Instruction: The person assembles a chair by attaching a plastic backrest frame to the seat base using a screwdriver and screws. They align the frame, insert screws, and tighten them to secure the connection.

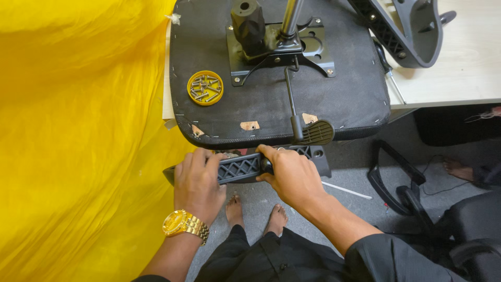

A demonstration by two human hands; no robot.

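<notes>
Both hands, left (pixel 197 184) and right (pixel 292 175), grip a black armrest (pixel 240 167); yellow lid (pixel 205 87) holds screws (pixel 204 87)

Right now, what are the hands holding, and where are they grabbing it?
Both hands hold a black plastic armrest with lattice ribbing, at the seat's front edge. The left hand grips its left end, the right hand wraps its middle.

Furniture assembly workshop, upturned chair seat (pixel 313 99), screw dish (pixel 205 87), worktable (pixel 464 68)
</notes>
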